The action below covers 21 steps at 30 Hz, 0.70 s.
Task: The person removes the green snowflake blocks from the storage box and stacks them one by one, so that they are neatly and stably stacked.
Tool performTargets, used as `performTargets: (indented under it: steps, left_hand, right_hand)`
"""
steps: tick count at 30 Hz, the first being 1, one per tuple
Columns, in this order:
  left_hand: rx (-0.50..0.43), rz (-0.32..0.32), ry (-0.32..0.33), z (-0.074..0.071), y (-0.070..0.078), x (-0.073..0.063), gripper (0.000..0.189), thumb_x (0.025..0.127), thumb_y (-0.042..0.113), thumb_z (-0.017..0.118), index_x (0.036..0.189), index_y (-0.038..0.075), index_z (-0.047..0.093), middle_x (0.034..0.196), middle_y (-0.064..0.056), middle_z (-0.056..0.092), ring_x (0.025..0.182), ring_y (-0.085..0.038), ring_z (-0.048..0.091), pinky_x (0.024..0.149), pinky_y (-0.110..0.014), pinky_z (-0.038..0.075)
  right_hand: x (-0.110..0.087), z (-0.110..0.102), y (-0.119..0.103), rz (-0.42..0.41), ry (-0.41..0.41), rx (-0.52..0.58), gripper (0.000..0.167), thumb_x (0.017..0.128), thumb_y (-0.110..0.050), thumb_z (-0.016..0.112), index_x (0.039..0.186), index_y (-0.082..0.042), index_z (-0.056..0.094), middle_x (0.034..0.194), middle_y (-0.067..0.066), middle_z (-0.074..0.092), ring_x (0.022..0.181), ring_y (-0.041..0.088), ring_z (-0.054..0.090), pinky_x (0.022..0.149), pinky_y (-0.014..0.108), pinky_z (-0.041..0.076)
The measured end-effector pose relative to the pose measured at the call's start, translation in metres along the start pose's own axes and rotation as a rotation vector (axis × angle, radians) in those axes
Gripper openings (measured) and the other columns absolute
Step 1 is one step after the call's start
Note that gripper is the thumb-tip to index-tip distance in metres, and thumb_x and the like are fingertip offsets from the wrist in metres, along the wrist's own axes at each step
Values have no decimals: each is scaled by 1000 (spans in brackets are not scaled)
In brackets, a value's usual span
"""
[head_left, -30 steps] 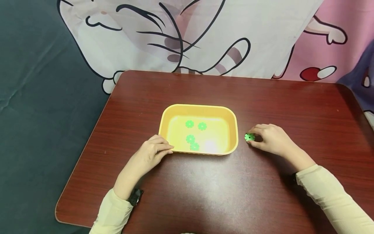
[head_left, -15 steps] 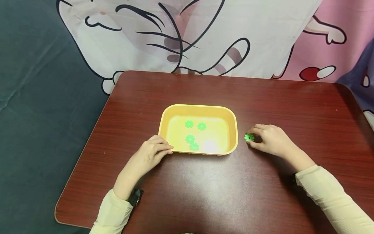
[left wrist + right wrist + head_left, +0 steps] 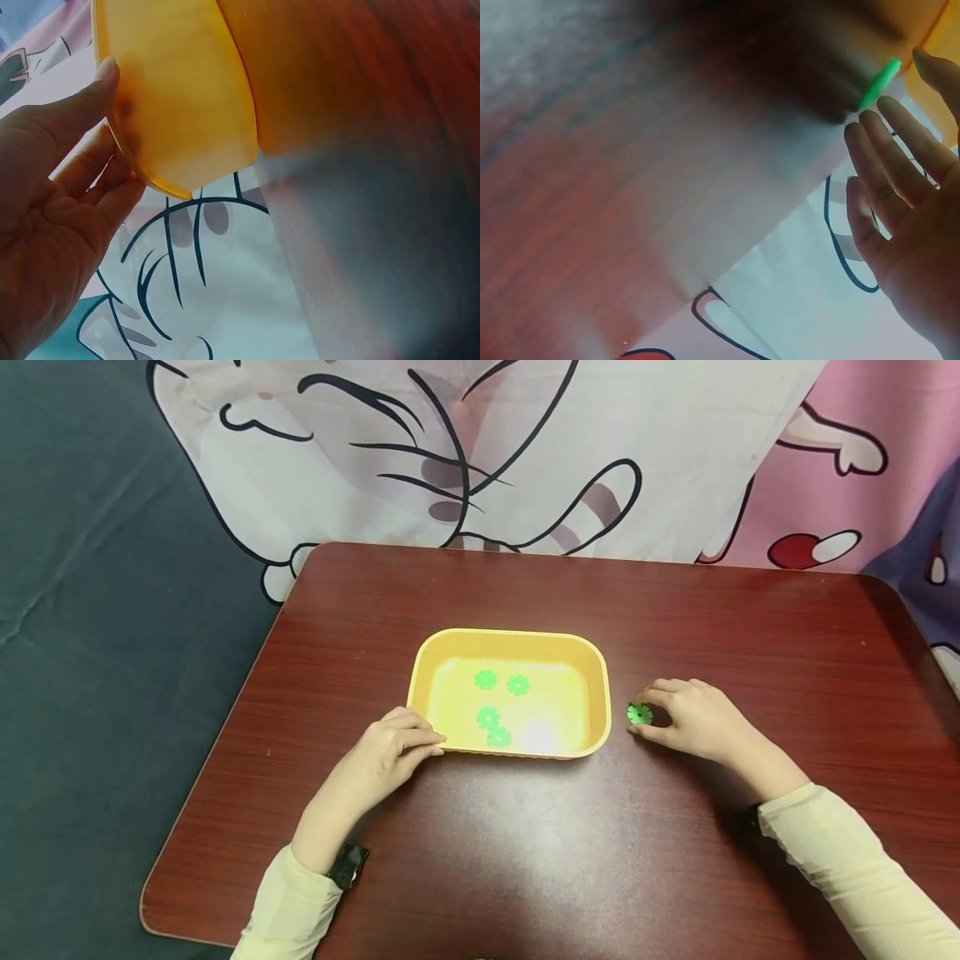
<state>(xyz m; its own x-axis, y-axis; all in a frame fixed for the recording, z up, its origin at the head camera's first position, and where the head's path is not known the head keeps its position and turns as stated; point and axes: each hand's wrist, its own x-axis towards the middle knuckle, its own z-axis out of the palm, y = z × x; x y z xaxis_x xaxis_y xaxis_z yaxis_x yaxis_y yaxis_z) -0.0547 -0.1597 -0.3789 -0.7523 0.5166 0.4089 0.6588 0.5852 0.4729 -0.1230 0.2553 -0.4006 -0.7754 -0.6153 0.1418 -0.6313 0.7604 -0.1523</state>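
A yellow plastic tray (image 3: 510, 643) with rounded corners stands on the table, several green notched discs (image 3: 517, 685) lying flat inside it. My left hand (image 3: 382, 762) holds the tray's near left corner, thumb outside the wall and fingers at the rim; the left wrist view shows this hand (image 3: 64, 195) on the tray wall (image 3: 180, 90). Right of the tray, a single green notched disc (image 3: 640, 714) is on the table between the thumb and fingers of my right hand (image 3: 693, 718). In the right wrist view those fingers (image 3: 900, 169) look fairly straight around the disc (image 3: 881, 82), the thumb slightly apart from it.
The dark red-brown table (image 3: 480, 860) has a glossy surface with a light reflection near its front. A cartoon-printed cloth (image 3: 540, 468) hangs behind the far edge. Dark green fabric (image 3: 112, 652) lies beyond the left edge.
My right thumb has eased slightly away from the green disc, toward the near side. The left hand, the tray and the discs inside it keep their places.
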Motion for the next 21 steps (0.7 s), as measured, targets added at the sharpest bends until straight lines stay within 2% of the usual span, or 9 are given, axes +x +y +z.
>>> performTargets:
  steps: [6,10,15,18,21]
  left_hand:
    - [-3,3,2,0,0,1,12,75,8,77,86,3,75,81,1,66,82,-14,57,69,-23,51]
    - [-2,-1,4,0,0,0,12,75,9,77,86,3,75,81,0,66,82,-14,57,70,-23,51]
    - [-2,0,11,0,-1,-1,13,74,8,77,86,3,75,80,0,66,81,-15,57,69,-24,51]
    - [-2,-3,3,-1,-1,0,13,75,8,77,87,3,75,81,0,66,82,-15,57,69,-24,51]
    - [3,-10,-13,-1,-1,0,12,76,9,76,87,4,75,82,0,66,83,-15,57,70,-24,51]
  right_hand:
    - [1,-5,-3,16,-14,3,30,73,-38,77,91,-15,70,79,-4,62,71,18,59,63,41,47]
    - [3,-9,-6,49,-14,15,37,75,-37,76,102,-13,69,89,0,66,82,21,62,71,42,47]
    - [9,-21,-6,58,96,19,55,76,-32,76,123,-10,60,108,11,65,99,28,60,81,47,43]
    - [16,-32,-5,45,163,36,55,76,-27,76,125,-9,58,111,13,64,100,29,58,82,48,43]
    - [25,-42,-5,25,195,62,52,77,-25,75,124,-10,59,111,12,64,100,28,57,81,47,42]
